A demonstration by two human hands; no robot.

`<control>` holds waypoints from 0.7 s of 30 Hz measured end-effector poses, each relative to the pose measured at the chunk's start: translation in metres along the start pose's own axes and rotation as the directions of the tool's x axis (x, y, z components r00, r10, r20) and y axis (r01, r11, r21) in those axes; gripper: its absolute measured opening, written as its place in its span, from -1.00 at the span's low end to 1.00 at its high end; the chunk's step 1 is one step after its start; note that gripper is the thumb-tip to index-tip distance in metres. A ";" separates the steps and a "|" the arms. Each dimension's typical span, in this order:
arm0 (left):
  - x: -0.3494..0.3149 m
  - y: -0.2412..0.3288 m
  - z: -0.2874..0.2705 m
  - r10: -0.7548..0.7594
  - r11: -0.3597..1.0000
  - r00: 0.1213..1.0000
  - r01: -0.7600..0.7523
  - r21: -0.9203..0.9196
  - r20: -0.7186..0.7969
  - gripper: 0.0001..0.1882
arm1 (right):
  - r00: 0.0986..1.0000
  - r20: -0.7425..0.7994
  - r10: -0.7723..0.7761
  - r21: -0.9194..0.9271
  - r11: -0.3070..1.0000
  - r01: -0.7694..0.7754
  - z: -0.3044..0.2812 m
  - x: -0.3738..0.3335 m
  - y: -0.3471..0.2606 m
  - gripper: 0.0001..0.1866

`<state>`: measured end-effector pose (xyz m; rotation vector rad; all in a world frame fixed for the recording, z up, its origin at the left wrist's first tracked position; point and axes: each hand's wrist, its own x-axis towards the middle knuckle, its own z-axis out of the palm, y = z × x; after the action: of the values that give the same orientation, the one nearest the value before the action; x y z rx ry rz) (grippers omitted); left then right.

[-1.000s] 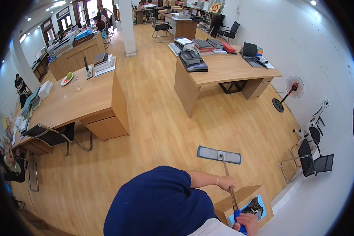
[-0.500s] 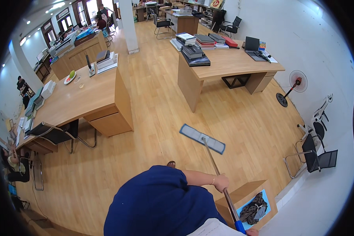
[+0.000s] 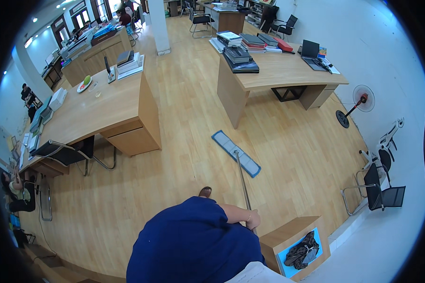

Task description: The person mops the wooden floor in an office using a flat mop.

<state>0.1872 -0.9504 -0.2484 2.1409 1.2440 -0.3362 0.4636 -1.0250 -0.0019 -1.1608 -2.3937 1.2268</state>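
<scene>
Since half a second ago, one flat mop [image 3: 236,153] has shifted left across the wood-look floor [image 3: 189,94] and turned a little, its blue-edged head now slanting from upper left to lower right; the pole's blue grip and the hand by it have dropped out of view. Two large wooden tabletops flank the mop: the left tabletop [image 3: 97,113] and the right tabletop [image 3: 288,70], the mop head lying nearer the right one, near its side panel. One navy garment [image 3: 193,240] fills the lower middle. One wooden cabinet [image 3: 288,228] stands beside it at lower right. Two black chairs with metal frames are close by: the left chair [image 3: 66,152] at the left tabletop, the right chair [image 3: 373,181] by the wall. One pedestal fan [image 3: 363,97] stands near that wall. One laptop [image 3: 310,48] sits open on the right tabletop, and one dark patterned cloth [image 3: 300,252] on the cabinet. Of the hands, only the left hand [image 3: 253,220] shows, wrapped around the pole [image 3: 243,181]; what the right one is doing I cannot tell. One sandalled foot [image 3: 205,192] peeks past the garment, and one thin bracelet [image 3: 249,218] circles the left wrist
</scene>
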 end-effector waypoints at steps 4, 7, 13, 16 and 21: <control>-0.003 -0.006 0.002 0.020 0.999 0.999 -0.021 -0.030 -0.031 -0.84 | 0.996 0.033 0.085 0.083 0.993 -0.087 0.012 0.020 -0.001 -0.66; -0.005 -0.032 -0.007 0.011 1.000 1.000 -0.010 0.021 -0.013 -0.84 | 0.986 0.044 0.162 0.143 0.976 -0.167 0.026 0.035 -0.005 -0.64; -0.031 -0.117 -0.010 -0.094 0.996 0.994 0.094 -0.011 -0.051 -0.85 | 0.952 0.144 0.269 0.230 0.927 -0.296 0.056 0.105 -0.041 -0.59; -0.025 -0.173 -0.029 -0.130 0.990 0.991 0.129 0.058 0.020 -0.71 | 0.914 0.143 0.380 0.303 0.862 -0.406 0.080 0.136 -0.059 -0.55; -0.083 -0.284 -0.050 -0.233 0.972 0.972 0.232 0.041 0.018 -0.74 | 0.960 0.183 0.212 0.240 0.937 -0.253 0.130 0.233 -0.041 -0.46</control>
<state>-0.1012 -0.8755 -0.2797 2.0196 1.4904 -0.4853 0.2205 -0.9460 -0.0895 -1.3354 -2.1512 1.7078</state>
